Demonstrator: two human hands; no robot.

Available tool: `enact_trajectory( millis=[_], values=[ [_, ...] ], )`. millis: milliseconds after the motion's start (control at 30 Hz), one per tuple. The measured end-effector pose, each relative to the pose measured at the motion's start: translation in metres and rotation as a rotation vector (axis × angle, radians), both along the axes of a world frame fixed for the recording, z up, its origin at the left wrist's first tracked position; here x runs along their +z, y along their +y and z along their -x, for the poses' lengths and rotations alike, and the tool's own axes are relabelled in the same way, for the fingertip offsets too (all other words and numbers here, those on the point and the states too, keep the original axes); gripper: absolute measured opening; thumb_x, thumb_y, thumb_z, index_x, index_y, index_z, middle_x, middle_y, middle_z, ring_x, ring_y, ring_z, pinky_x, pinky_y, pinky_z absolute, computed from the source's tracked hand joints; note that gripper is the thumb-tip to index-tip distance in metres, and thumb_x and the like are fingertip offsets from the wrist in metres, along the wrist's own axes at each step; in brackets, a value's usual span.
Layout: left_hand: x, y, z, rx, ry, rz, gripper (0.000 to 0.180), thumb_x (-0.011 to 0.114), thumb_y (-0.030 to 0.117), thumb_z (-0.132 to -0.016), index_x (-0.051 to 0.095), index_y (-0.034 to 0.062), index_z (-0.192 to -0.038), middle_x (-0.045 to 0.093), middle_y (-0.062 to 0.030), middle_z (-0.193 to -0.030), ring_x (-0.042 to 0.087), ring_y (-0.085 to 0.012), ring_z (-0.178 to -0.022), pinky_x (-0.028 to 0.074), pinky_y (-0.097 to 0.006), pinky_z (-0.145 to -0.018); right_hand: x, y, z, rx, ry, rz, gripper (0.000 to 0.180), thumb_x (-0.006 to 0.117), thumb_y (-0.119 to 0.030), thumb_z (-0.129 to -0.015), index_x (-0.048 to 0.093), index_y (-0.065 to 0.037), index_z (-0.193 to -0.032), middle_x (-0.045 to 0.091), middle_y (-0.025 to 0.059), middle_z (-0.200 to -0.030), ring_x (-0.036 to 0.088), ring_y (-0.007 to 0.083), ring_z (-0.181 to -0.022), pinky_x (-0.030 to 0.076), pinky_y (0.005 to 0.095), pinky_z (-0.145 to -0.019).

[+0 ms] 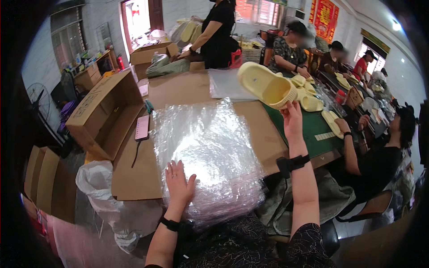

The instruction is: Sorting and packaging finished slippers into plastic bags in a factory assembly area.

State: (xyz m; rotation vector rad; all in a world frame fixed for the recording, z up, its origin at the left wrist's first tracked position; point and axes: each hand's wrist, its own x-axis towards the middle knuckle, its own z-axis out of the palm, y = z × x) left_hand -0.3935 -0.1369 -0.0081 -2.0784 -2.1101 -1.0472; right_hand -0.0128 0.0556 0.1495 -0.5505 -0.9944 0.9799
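My left hand (178, 181) lies flat, fingers spread, on the near edge of a stack of clear plastic bags (210, 147) spread over the cardboard-covered table (178, 89). My right hand (292, 118) is raised to the right of the bags and holds a pale yellow foam slipper (266, 85) by its heel end, sole side turned toward me, above the table. A black band is strapped on each wrist.
Several more yellow slippers (308, 96) lie on a green mat (313, 127) at right, where seated people work. An open cardboard box (105, 114) lies on its side at left, a phone (142, 127) beside it. A standing person in black (216, 31) works at the far end. White bag (100, 185) below left.
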Motion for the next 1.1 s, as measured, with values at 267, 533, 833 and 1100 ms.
enact_trajectory(
  millis=[267,533,833,1100],
  values=[
    [0.007,-0.004,-0.002,0.024,-0.014,0.005,0.075,0.059,0.044,-0.092,0.037,-0.0040,-0.144,0.032,-0.0357,-0.148,0.023,-0.0494,-0.143,0.014,-0.056,-0.117,0.072,-0.067,0.073,0.376,-0.257,0.066,0.031,0.051,-0.012,-0.097,0.057,0.002,-0.123,0.064,0.0025,-0.109,0.058,0.0076,-0.093,0.045,0.0225,-0.082],
    [0.007,-0.003,-0.002,0.036,0.028,-0.015,0.071,0.062,0.038,-0.090,0.039,-0.0032,-0.142,0.034,-0.0343,-0.148,0.026,-0.0486,-0.142,0.016,-0.056,-0.117,0.028,-0.050,0.108,0.314,-0.788,0.044,0.024,0.063,-0.016,-0.088,0.066,0.002,-0.105,0.064,-0.0002,-0.091,0.057,0.0082,-0.084,0.046,0.0240,-0.076],
    [0.012,-0.004,-0.007,0.044,0.027,-0.046,0.070,0.062,0.040,-0.090,0.040,-0.0032,-0.142,0.037,-0.0351,-0.146,0.028,-0.0492,-0.140,0.017,-0.055,-0.117,-0.023,-0.005,0.134,0.037,-1.210,-0.193,0.034,0.067,-0.022,-0.081,0.069,-0.006,-0.111,0.064,0.0111,-0.090,0.060,0.0254,-0.084,0.049,0.0348,-0.077],
    [0.012,-0.004,-0.006,0.050,0.016,-0.046,0.070,0.063,0.038,-0.089,0.041,-0.0029,-0.141,0.036,-0.0352,-0.146,0.028,-0.0496,-0.140,0.017,-0.055,-0.117,-0.026,-0.094,0.169,-0.219,-1.393,-0.195,0.028,0.073,-0.032,-0.081,0.063,-0.007,-0.086,0.058,0.0098,-0.084,0.061,0.0309,-0.080,0.050,0.0415,-0.071]
  ],
)
